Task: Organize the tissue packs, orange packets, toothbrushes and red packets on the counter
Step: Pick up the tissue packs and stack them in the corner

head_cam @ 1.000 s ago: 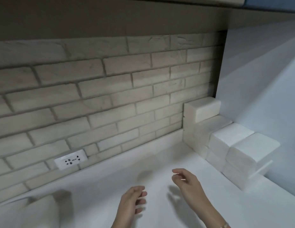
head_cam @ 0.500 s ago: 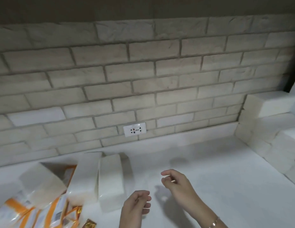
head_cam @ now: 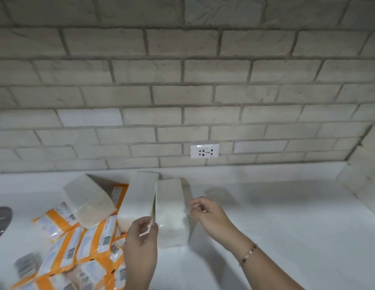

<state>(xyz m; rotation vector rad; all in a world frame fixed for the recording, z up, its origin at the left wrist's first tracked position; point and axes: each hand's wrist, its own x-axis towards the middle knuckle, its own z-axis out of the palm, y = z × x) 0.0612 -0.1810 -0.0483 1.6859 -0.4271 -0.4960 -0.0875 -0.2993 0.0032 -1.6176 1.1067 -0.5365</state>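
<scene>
White tissue packs (head_cam: 170,197) lie on the counter (head_cam: 287,227), three of them close together, a bit left of the middle. The middle pack (head_cam: 138,195) and the right pack (head_cam: 172,218) lie side by side, almost touching. The left pack (head_cam: 89,200) is tipped up and leans on a heap of orange packets (head_cam: 77,248). The orange packets fill the near left part of the counter. They are all mixed up and lie over each other, and they have white labels with bar codes.

The left hand (head_cam: 140,248) is at the near end of the middle pack and the right pack, right at the gap between them. Its fingers (head_cam: 141,223) are bent and touch the end of the middle pack, but I cannot tell if it really holds it. The right hand (head_cam: 209,214) is just beside the right pack, on its right side. Its fingers are loosely bent and it holds nothing. A thin bracelet (head_cam: 248,253) sits on that wrist.

A pile of more packs (head_cam: 360,181) stands at the far right of the counter, against the wall, and it looks blurry. Behind everything is a pale brick wall (head_cam: 182,70) with a white wall socket (head_cam: 204,151) low down. A dark grey thing (head_cam: 1,218) shows at the left edge, and I cannot tell what it is.
</scene>
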